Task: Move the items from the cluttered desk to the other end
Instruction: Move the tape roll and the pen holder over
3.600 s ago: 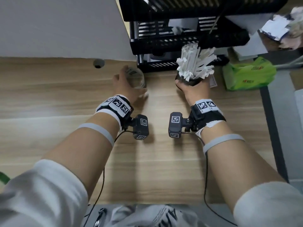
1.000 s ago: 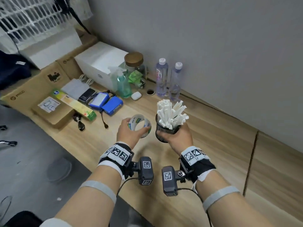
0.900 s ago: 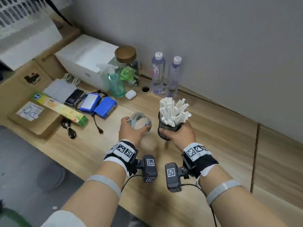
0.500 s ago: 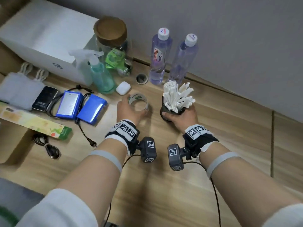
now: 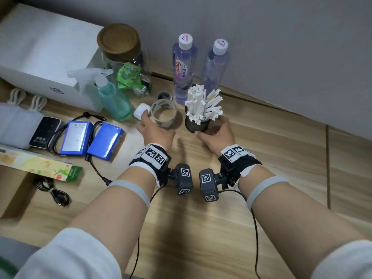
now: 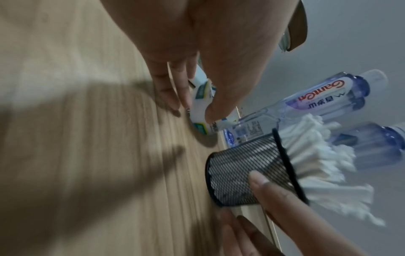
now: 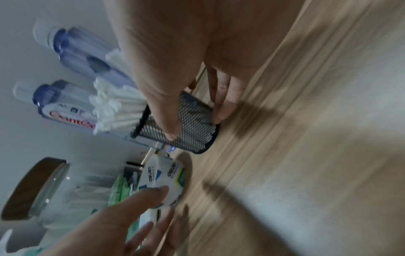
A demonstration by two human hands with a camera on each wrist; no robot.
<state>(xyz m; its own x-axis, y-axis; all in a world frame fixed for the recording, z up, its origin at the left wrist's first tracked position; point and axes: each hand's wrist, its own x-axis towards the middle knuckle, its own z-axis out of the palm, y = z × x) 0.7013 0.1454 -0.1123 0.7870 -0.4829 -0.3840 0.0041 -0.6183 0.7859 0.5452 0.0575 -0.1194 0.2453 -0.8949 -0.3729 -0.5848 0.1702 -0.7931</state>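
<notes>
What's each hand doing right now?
Left hand: pinches the tape roll.
Right hand: grips the mesh cup of white sticks.

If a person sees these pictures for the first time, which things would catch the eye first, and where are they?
First comes the black mesh cup crammed with white paper sticks, held by the right hand in front of two water bottles by the wall. Beside it, the left hand holds a tape roll close to the wooden desk. Further left lie two blue battery packs.
</notes>
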